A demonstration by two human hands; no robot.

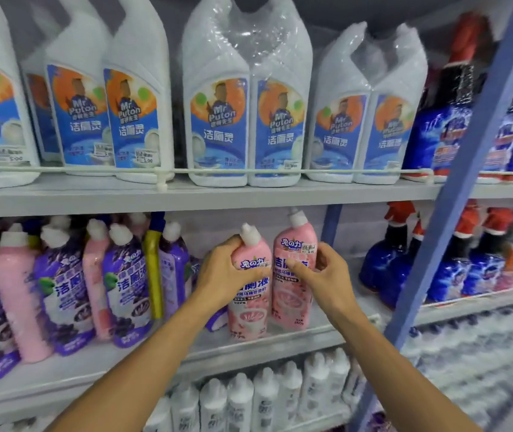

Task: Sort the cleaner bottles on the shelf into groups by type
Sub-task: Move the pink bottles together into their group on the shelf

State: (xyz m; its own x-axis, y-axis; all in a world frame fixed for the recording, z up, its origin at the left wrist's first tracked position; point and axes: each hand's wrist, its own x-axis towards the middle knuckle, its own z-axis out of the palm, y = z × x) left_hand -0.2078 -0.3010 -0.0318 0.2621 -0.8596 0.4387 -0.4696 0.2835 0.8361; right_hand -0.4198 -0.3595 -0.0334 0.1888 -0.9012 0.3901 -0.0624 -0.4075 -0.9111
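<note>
pink grouping is in hand: left grip (221,272) is wrapped round one pink bottle (250,294) on the middle shelf (280,338); right grip (320,272) curls loosely on its twin (292,275). next, fetch the pink strays (15,294) from the purple bottles (62,285).

On the top shelf (218,194) a row of large jugs (136,113) stands behind a rail, with two wrapped twin packs (249,120) to their right and spray bottles (448,120) beyond those. On the middle shelf (280,341) a crowd of angled-neck bottles (62,285) stands at the left, two more bottles (292,275) side by side in the middle, and trigger sprayers (405,260) at the right past the upright post (454,194). The left hand (227,275) wraps the left one of the pair, the right hand (323,269) touches the right one, and small bottles (249,400) fill the shelf below.
</note>
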